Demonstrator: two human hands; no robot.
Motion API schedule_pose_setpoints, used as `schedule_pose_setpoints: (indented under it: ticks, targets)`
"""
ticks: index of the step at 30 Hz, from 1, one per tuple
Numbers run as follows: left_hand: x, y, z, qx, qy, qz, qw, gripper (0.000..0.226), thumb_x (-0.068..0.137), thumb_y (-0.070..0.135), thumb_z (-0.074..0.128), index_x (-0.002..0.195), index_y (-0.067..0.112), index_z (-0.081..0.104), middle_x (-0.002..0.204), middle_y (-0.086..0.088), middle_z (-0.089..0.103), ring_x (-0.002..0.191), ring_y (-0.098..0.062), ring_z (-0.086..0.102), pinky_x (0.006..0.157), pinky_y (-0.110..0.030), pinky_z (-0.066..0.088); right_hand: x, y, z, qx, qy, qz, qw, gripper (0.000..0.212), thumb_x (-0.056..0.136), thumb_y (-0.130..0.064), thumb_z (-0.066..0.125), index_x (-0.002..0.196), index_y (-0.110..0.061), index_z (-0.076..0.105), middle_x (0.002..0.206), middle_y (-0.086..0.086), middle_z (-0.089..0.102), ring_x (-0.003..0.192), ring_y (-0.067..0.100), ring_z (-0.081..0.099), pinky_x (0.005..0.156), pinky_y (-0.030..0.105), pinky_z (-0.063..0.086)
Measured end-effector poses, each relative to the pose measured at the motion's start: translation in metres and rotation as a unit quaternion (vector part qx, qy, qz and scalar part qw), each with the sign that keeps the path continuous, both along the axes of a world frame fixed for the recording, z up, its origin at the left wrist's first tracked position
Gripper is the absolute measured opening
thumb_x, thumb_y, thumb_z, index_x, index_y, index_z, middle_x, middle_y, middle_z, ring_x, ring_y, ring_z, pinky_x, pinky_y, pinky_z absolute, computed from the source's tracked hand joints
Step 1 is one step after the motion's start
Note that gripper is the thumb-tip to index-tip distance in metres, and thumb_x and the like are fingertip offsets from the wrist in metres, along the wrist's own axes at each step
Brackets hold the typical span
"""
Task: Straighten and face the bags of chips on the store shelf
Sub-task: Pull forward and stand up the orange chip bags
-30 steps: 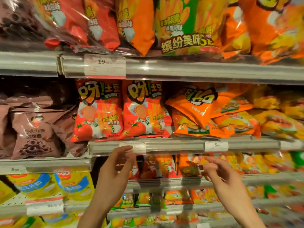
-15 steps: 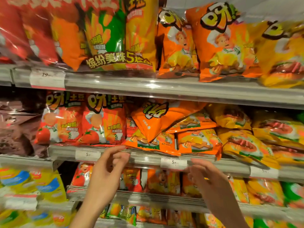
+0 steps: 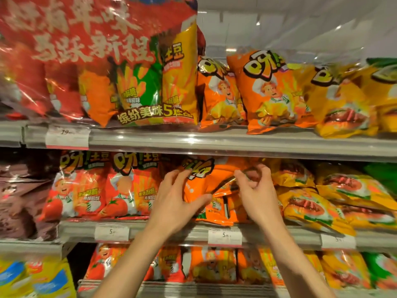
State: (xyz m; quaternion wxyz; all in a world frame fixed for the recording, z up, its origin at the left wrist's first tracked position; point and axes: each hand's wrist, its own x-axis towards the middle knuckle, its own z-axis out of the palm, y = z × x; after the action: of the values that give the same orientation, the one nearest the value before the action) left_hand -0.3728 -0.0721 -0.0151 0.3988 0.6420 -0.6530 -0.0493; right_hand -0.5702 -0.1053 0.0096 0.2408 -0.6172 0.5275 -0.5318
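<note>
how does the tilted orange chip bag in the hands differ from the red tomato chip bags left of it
The tilted orange chip bag lies askew with its logo slanted; the red tomato chip bags stand upright, facing out. The left hand and right hand hold the orange one; nothing touches the red ones. Both sit on the middle shelf.

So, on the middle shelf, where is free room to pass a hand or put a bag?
Little bare room. The only gap is the dark strip above the red tomato bags, under the upper shelf. Around the tilted orange bag, held by both hands, and the yellow bags, it is crowded.
</note>
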Motion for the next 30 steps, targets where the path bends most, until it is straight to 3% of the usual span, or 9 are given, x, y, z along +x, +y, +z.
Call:
schedule_pose_setpoints:
  ticks: [3, 8, 13, 16, 19, 23, 25, 28, 30]
  targets:
    - [0.004, -0.004, 0.000, -0.028, -0.011, -0.008, 1.000, 0.069, 0.087, 0.060, 0.064, 0.148, 0.033, 0.044, 0.154, 0.005, 0.038, 0.141, -0.016, 0.036, 0.112, -0.033, 0.033, 0.003, -0.004, 0.006, 0.015, -0.039, -0.005, 0.999, 0.071, 0.092, -0.051, 0.061, 0.144, -0.016, 0.029, 0.107, -0.006, 0.060, 0.088, 0.000, 0.057, 0.085, 0.027, 0.042]
    - [0.025, 0.001, -0.002, -0.078, 0.020, -0.040, 0.996, 0.054, 0.090, 0.045, 0.067, 0.140, 0.031, 0.055, 0.146, 0.014, 0.043, 0.135, -0.006, 0.040, 0.109, -0.028, 0.034, -0.008, -0.005, 0.009, 0.045, -0.108, -0.005, 0.993, 0.084, 0.080, -0.071, 0.060, 0.145, -0.030, 0.026, 0.130, -0.004, 0.050, 0.112, 0.015, 0.058, 0.103, 0.044, 0.048]
    - [0.047, 0.010, -0.006, -0.077, 0.033, -0.099, 0.992, 0.053, 0.082, 0.038, 0.065, 0.134, 0.041, 0.055, 0.149, 0.025, 0.039, 0.137, 0.007, 0.035, 0.111, -0.024, 0.028, -0.023, -0.004, 0.014, 0.121, -0.137, 0.062, 0.981, 0.087, 0.067, -0.084, 0.061, 0.132, -0.027, 0.054, 0.122, 0.001, 0.067, 0.110, 0.020, 0.065, 0.097, 0.046, 0.053]
    - [0.054, 0.013, -0.005, -0.080, 0.037, -0.123, 0.988, 0.053, 0.081, 0.028, 0.064, 0.131, 0.043, 0.057, 0.150, 0.028, 0.037, 0.140, 0.010, 0.031, 0.111, -0.020, 0.025, -0.031, 0.005, 0.022, 0.162, -0.112, 0.117, 0.973, 0.072, 0.071, -0.077, 0.065, 0.125, -0.030, 0.059, 0.118, -0.008, 0.066, 0.105, 0.007, 0.061, 0.096, 0.034, 0.047]
    - [0.055, 0.013, -0.003, -0.087, 0.039, -0.135, 0.986, 0.055, 0.080, 0.023, 0.062, 0.132, 0.040, 0.059, 0.153, 0.030, 0.033, 0.142, 0.010, 0.029, 0.110, -0.020, 0.029, -0.029, 0.008, 0.027, 0.185, -0.095, 0.107, 0.972, 0.093, 0.061, -0.073, 0.077, 0.137, -0.025, 0.051, 0.121, -0.004, 0.066, 0.107, 0.013, 0.064, 0.099, 0.043, 0.050]
    - [0.049, 0.016, -0.006, -0.143, 0.086, -0.051, 0.985, 0.059, 0.087, 0.035, 0.071, 0.142, 0.036, 0.049, 0.149, 0.019, 0.038, 0.138, -0.002, 0.039, 0.105, -0.028, 0.044, -0.025, 0.022, 0.018, 0.191, -0.120, 0.124, 0.966, 0.091, 0.075, -0.041, 0.080, 0.150, -0.025, 0.031, 0.080, -0.009, 0.077, 0.085, 0.013, 0.073, 0.089, 0.042, 0.057]
    - [0.041, 0.022, -0.009, -0.146, 0.126, 0.023, 0.981, 0.070, 0.087, 0.040, 0.074, 0.147, 0.031, 0.040, 0.144, 0.007, 0.041, 0.133, -0.011, 0.043, 0.105, -0.031, 0.044, -0.023, 0.033, 0.013, 0.197, -0.151, 0.129, 0.960, 0.094, 0.080, -0.030, 0.078, 0.154, -0.031, 0.021, 0.080, -0.007, 0.077, 0.079, 0.012, 0.075, 0.070, 0.033, 0.059]
    - [0.031, 0.035, -0.012, -0.123, 0.208, 0.097, 0.966, 0.089, 0.080, 0.055, 0.072, 0.153, 0.026, 0.029, 0.141, 0.000, 0.041, 0.130, -0.020, 0.046, 0.109, -0.042, 0.040, -0.018, 0.045, 0.001, 0.205, -0.225, 0.135, 0.943, 0.103, 0.082, -0.018, 0.078, 0.156, -0.038, 0.009, 0.092, -0.002, 0.078, 0.087, 0.024, 0.076, 0.076, 0.045, 0.060]
    - [0.024, 0.046, -0.013, -0.095, 0.291, 0.096, 0.947, 0.096, 0.076, 0.064, 0.065, 0.155, 0.025, 0.026, 0.122, 0.004, 0.053, 0.107, -0.015, 0.058, 0.103, -0.040, 0.045, -0.012, 0.051, -0.006, 0.199, -0.266, 0.124, 0.935, 0.095, 0.083, -0.013, 0.077, 0.153, -0.040, 0.018, 0.101, 0.002, 0.078, 0.088, 0.028, 0.075, 0.071, 0.047, 0.061]
